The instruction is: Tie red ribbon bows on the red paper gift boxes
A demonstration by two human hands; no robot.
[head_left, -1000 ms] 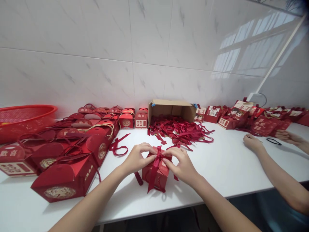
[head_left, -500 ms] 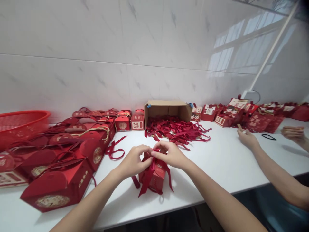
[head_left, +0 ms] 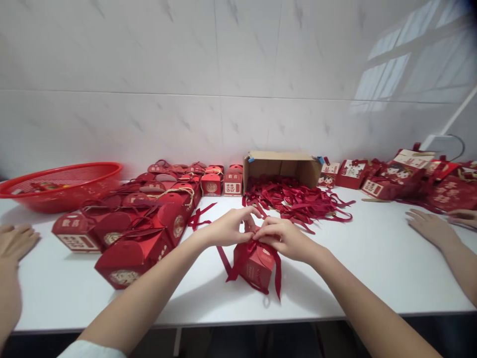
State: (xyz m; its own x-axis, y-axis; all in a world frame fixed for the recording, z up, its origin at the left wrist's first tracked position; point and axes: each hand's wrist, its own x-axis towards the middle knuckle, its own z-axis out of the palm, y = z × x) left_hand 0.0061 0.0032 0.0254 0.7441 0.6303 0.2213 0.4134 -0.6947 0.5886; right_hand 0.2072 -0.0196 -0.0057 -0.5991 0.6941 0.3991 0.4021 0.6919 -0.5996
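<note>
A small red gift box (head_left: 257, 266) stands on the white table in front of me, with a dark red ribbon (head_left: 278, 276) round its top and loose ends hanging down its sides. My left hand (head_left: 233, 226) pinches the ribbon above the box lid, fingers bent. Close against it, my right hand (head_left: 281, 236) is also closed on the ribbon at the top of the box. The fingers hide the exact shape of the knot or loop between them.
Several finished red boxes (head_left: 136, 256) sit in rows at left, near a red plastic basket (head_left: 74, 194). A cardboard box (head_left: 283, 158) spills red ribbons (head_left: 298, 199). Red gift bags (head_left: 398, 171) line the right. Other people's hands rest at left (head_left: 17, 241) and right (head_left: 432, 226).
The view has turned left, showing more of the basket and another person's hand there. My hands stay at the ribbon atop the box. The right-hand person's hand now lies flat on the table.
</note>
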